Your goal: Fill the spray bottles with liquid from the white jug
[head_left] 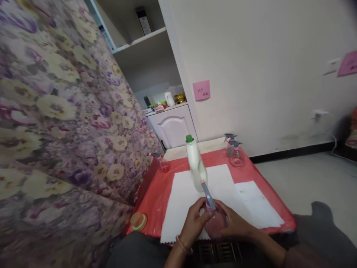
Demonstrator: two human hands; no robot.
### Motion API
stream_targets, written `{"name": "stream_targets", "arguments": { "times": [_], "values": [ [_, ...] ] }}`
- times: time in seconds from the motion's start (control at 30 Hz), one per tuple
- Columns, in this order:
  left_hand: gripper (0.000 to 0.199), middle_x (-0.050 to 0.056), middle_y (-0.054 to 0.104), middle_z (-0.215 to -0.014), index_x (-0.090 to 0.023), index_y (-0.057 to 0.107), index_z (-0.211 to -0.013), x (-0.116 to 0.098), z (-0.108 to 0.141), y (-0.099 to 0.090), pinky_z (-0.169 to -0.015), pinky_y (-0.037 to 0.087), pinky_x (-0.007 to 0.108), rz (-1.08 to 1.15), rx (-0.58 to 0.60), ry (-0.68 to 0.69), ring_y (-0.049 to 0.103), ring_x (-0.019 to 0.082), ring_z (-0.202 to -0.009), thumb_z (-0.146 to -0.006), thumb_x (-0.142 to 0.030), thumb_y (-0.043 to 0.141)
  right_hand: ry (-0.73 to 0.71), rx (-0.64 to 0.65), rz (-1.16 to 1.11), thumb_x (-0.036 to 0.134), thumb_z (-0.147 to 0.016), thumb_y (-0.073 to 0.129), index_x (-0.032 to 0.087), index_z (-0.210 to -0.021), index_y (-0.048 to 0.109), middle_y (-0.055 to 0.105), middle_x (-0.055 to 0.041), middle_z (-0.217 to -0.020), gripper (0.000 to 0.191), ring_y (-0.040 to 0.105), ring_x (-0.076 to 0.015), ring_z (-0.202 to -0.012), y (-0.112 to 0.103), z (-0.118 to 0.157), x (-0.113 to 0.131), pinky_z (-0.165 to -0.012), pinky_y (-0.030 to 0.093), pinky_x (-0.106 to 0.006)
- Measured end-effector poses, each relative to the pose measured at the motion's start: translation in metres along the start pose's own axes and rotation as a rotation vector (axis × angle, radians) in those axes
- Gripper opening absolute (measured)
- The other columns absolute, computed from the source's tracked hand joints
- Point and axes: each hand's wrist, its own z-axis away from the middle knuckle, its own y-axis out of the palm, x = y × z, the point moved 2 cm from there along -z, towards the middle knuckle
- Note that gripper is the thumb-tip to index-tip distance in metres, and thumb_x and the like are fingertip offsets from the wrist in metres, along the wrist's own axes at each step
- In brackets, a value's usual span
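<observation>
A clear spray bottle (216, 225) with a grey trigger and pink nozzle is between my two hands, near the front edge of the table. My left hand (196, 217) closes around its neck from the left, thumb near the pink collar. On the other side, my right hand (235, 221) wraps the bottle's body. Just beyond stands a pale green jug (195, 162) with a green top, upright on a white cloth (178, 208).
The table has a red cover (156, 199). A spray bottle (164, 165) stands at its left, and others, including a clear one (237, 158), at the back right. A round lid-like item (138, 221) lies front left. Floral curtain (64, 141) hangs left; white paper (259, 204) lies right.
</observation>
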Motion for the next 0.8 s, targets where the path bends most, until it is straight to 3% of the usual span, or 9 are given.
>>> {"name": "stream_targets", "arguments": {
  "times": [0.17,0.37,0.43,0.6,0.8],
  "values": [
    [0.045,0.009,0.065,-0.125,-0.021,0.058,-0.127,0.001,0.004,0.001,-0.102,0.04,0.038,0.123,0.034,-0.038,0.056,0.026,-0.118,-0.085,-0.034,0.066,0.007,0.023,0.003,0.031,-0.056,0.088,0.022,-0.144,0.039,0.045,-0.0152,-0.149,0.101,0.039,-0.0335,-0.139,-0.002,0.001,-0.009,-0.117,0.025,-0.053],
    [0.035,0.008,0.071,-0.107,-0.019,0.064,-0.113,0.01,0.004,0.006,-0.087,0.048,0.033,0.292,0.005,-0.106,0.064,0.022,-0.096,-0.084,-0.038,0.066,0.15,0.045,0.118,0.035,-0.047,0.091,0.017,-0.151,0.028,0.023,-0.0191,-0.16,0.123,0.019,-0.0372,-0.147,-0.002,0.006,-0.014,-0.12,0.009,-0.054],
    [0.032,0.007,0.071,-0.102,-0.018,0.066,-0.108,0.014,0.002,0.008,-0.086,0.047,0.032,0.308,-0.043,-0.101,0.063,0.021,-0.094,-0.083,-0.038,0.068,0.155,0.021,0.113,0.035,-0.048,0.091,0.015,-0.15,0.03,0.024,-0.0204,-0.159,0.12,0.021,-0.0382,-0.147,0.0,0.005,-0.011,-0.12,0.012,-0.055],
    [0.031,0.006,0.071,-0.099,-0.018,0.067,-0.102,0.016,-0.003,0.013,-0.085,0.048,0.032,0.295,-0.187,-0.095,0.064,0.023,-0.095,-0.077,-0.036,0.073,0.064,-0.039,0.052,0.026,-0.049,0.088,0.018,-0.144,0.04,0.046,-0.0177,-0.147,0.107,0.037,-0.0377,-0.139,0.004,0.0,-0.002,-0.116,0.024,-0.055],
    [0.028,0.007,0.071,-0.106,-0.019,0.067,-0.104,0.004,-0.005,0.019,-0.091,0.047,0.034,0.276,-0.22,-0.083,0.063,0.023,-0.098,-0.084,-0.038,0.066,0.063,-0.152,0.099,0.013,-0.052,0.084,0.023,-0.137,0.046,0.05,-0.013,-0.144,0.093,0.048,-0.0342,-0.131,0.001,0.002,0.001,-0.112,0.034,-0.052]
  ]
}}
